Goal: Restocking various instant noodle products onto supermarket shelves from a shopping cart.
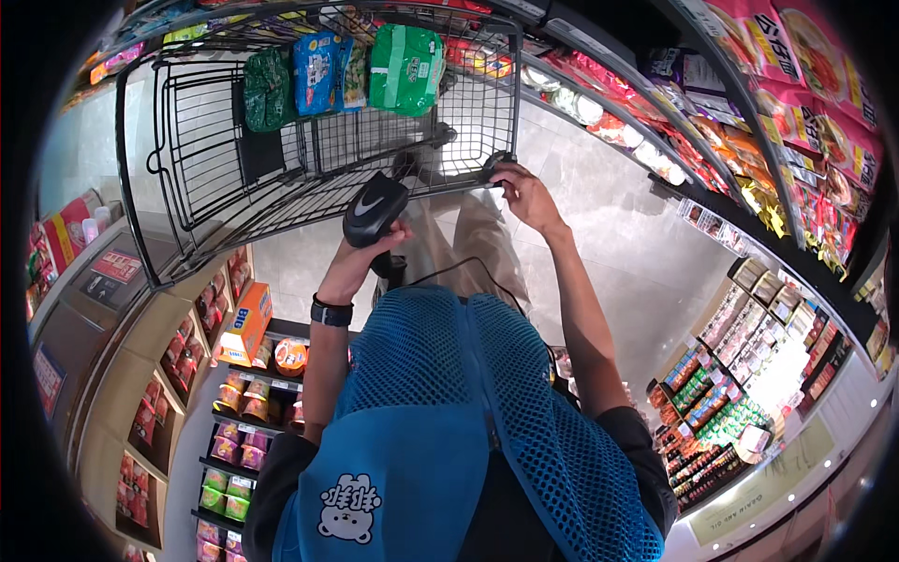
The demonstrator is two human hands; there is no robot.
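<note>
My left hand (382,242) is wrapped round the handle of a black barcode scanner (375,210); a dark band is on that wrist. The scanner's head points up and away from me, in front of the near side of a dark wire shopping cart (261,157). At the cart's near right corner, my right hand (532,199) has its fingers curled on the black corner piece (496,167). Inside the cart, along its far side, stand a dark green package (268,91), a blue package (316,73), a narrow patterned package (353,79) and a bright green package (406,69).
Shelves of bagged goods (815,122) run along the right. Low wooden bins (154,412) and shelves of cup-shaped packages (228,445) stand at left, with an orange box (247,323) on top. Another stocked shelf (730,375) is at lower right. Grey tiled floor (637,253) lies between.
</note>
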